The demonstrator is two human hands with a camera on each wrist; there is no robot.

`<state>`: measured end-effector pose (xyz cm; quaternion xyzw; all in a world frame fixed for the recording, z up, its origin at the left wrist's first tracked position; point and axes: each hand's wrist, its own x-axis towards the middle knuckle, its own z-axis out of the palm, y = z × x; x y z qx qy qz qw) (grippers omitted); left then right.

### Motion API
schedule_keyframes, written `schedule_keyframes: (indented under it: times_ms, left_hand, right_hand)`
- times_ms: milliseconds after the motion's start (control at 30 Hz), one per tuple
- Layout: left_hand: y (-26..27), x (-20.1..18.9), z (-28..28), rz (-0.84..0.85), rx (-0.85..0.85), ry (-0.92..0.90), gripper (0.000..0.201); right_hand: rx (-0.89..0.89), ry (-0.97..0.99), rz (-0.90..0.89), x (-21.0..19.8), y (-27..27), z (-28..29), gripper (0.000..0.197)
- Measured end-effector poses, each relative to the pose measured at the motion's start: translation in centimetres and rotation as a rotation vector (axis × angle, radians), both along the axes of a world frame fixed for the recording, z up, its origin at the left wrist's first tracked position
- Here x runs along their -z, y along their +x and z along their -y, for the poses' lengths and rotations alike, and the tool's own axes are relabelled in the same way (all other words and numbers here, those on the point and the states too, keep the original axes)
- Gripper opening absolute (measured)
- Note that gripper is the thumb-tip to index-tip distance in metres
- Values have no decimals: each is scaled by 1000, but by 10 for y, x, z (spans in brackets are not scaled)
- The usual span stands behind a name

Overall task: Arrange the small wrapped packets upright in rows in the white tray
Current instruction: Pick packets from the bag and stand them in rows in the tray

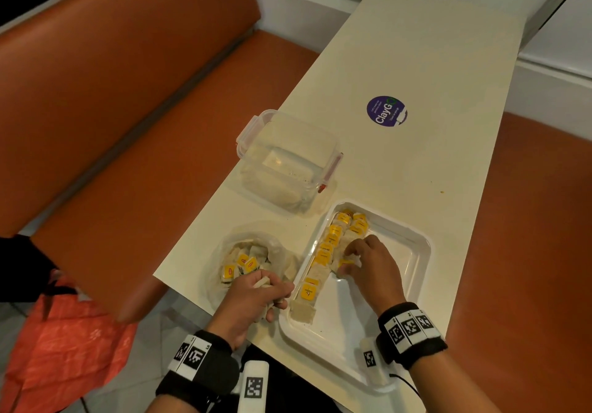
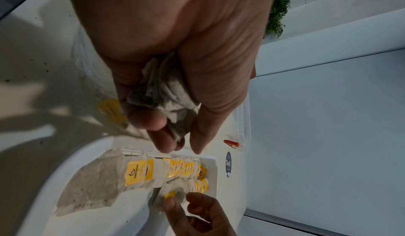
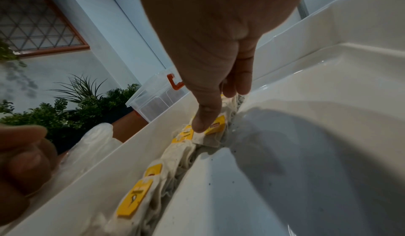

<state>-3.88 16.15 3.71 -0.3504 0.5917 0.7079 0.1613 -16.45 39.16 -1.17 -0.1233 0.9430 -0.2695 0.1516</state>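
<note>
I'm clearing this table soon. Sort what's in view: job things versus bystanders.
Job:
white tray
row of packets in tray
packets held by left hand
packet under right hand
bag of loose packets

Lying about:
clear lidded container
round purple sticker
orange bag

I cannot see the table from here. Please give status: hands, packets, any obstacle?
Left hand grips spare packets. Right hand pinches one packet in the white tray, beside the row. No obstacle seen.

You have one white tray (image 1: 413,271), one clear lidded box (image 1: 288,162) and one plastic bag (image 1: 278,252). Your two hands (image 1: 253,297) work among packets (image 1: 323,255) too crowded to count.
</note>
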Motion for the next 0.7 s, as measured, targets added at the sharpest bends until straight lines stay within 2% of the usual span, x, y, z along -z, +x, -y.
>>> schedule_keyframes:
  times_ms: [133,300,500,600,700]
  left_hand:
    - [-2,0,0,-7,2,9,21]
    - [-2,0,1,-8,12,0,20]
    - [-1,0,5,-17,23,-4,19]
    - [-1,1,5,-13,18,-5,19]
    - [1,3,5,-10,21,-8,21]
  right_hand:
    - [-24,13,72,10,3,-3,20]
    - [-126,27,-4,17,6,-1,16]
    - [-331,156,-239,-5,6,-2,36]
    - [-479,270,-248,-16,-2,2,43]
    - [-543,373,-255,-13,-10,3,45]
